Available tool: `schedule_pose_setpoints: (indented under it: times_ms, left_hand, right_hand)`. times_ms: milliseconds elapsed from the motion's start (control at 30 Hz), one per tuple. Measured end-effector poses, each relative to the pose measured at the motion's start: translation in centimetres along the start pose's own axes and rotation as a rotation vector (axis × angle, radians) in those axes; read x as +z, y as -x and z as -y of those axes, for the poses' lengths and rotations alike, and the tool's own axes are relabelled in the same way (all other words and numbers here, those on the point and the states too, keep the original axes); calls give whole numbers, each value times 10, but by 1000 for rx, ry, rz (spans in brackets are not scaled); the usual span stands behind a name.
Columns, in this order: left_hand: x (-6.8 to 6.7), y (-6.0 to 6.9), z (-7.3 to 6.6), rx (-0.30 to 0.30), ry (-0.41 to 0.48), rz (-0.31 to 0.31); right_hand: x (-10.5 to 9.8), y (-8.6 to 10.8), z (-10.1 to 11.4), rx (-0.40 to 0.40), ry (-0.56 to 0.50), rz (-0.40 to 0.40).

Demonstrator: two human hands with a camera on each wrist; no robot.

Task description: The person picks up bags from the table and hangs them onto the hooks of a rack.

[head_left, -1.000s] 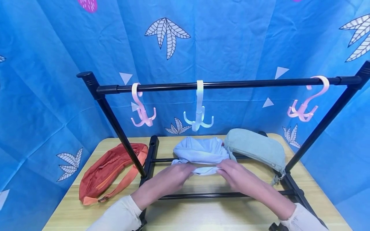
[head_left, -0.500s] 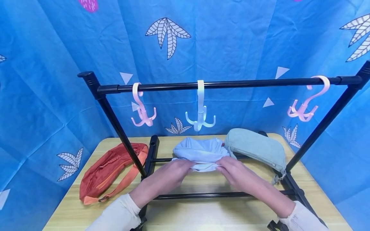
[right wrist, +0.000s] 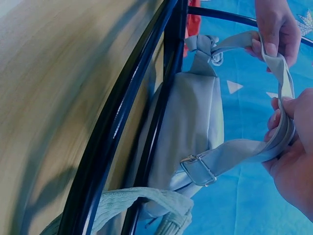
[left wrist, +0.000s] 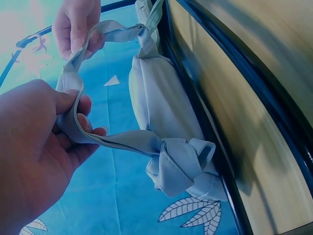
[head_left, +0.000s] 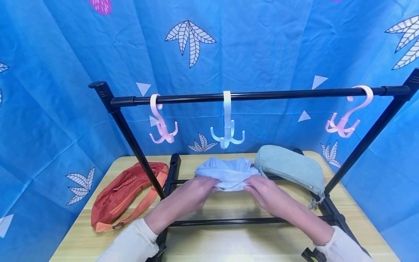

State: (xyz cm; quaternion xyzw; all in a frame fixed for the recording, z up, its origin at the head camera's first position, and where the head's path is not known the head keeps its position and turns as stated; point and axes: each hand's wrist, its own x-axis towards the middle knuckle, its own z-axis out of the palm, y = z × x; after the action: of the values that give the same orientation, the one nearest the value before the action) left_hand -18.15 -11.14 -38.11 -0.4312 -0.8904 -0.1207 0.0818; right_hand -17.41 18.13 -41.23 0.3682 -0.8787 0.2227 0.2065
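Bag (head_left: pixel 226 169) of pale blue cloth, soft, light and floppy by its look, so it should bend and not break. Its strap (left wrist: pixel 126 141) seems the best part to hold. The left hand (head_left: pixel 200 187) and right hand (head_left: pixel 264 190) both pinch it, fingers curled in. The bag sits in the middle by the far low bar (head_left: pixel 183 181), left of the green bag (head_left: pixel 291 168). It is wrinkly, with a metal buckle (right wrist: pixel 198 170) right and a knot (left wrist: pixel 178 166) left.
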Motion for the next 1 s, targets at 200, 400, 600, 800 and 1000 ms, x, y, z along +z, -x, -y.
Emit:
schedule_pose_setpoints:
  times_ms: [200, 400, 600, 800, 1000]
  left_hand:
    - [-1, -2, 1, -1, -32, -14]
    - [-3, -3, 0, 23, -42, -38]
    - [-7, -4, -1, 58, -49, -88]
    - [-11, -6, -2, 79, -72, -111]
    - [-15, -8, -3, 89, -111, -113]
  right_hand:
    - [-2, -1, -1, -31, 9, -33]
    - [-4, 0, -2, -60, 13, -58]
    - [-7, -2, -1, -98, 16, -92]
    - [-11, -3, 0, -100, 25, -96]
    - [-18, -5, 2, -61, 21, -59]
